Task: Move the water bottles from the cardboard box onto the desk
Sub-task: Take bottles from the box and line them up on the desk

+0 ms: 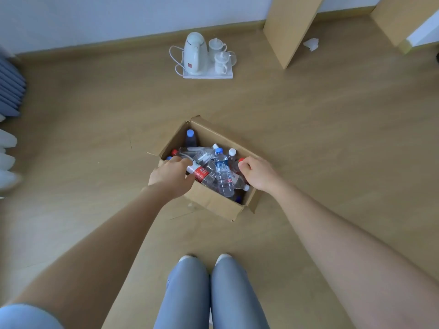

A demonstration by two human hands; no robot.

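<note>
The pick-up step is in hand: the cardboard box (213, 201) stands on the floor (95, 115) with the water bottles (223, 173) heaped loosely inside it. At the box's left edge the left hand (171, 176) grips a red-labelled bottle (200, 174). At its right edge the right hand (260, 174) curls its fingers round the top of a red-capped bottle (240, 160). Next, I judge, both bottles must lift clear of the heap without dragging neighbours, then go to the desk, whose top is out of view.

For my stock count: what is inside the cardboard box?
Many clear water bottles, piled loosely, with blue, white and red caps; one blue-capped bottle stands in the far corner. The floor of the box and bottles under the pile are covered.
</note>
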